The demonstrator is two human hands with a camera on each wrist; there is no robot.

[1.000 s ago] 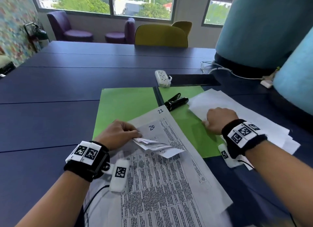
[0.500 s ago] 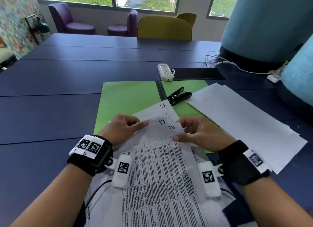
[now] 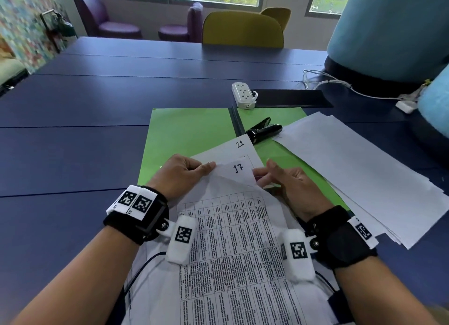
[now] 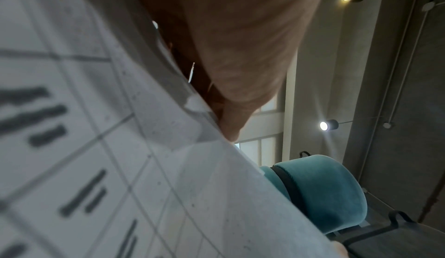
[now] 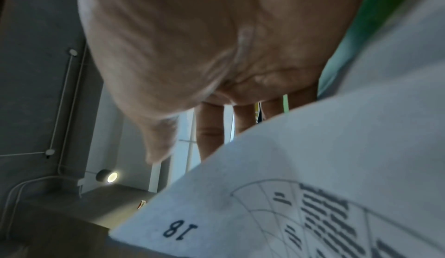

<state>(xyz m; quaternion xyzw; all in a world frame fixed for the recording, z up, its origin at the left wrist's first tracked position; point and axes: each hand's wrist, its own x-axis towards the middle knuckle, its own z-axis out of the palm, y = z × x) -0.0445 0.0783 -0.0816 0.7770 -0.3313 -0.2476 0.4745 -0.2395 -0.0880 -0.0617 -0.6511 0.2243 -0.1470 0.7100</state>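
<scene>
Wrists low, L hand (image 3: 183,176) & R hand (image 3: 291,182) in pinch grip on top corners, sheet 17 (image 3: 239,170)

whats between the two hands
The raised corner of the page numbered 17 fills the gap between the left hand and the right hand; the head view shows it.

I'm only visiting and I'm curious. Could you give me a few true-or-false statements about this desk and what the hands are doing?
1. The lifted sheet is numbered 17. True.
2. The left hand pinches that sheet's corner. True.
3. The right hand holds the stapler. False: the stapler lies on the green folder, and the right hand is at the sheet's edge.
4. The chair across the table is red. False: it is yellow.
5. The power strip lies beyond the folder. True.
</scene>
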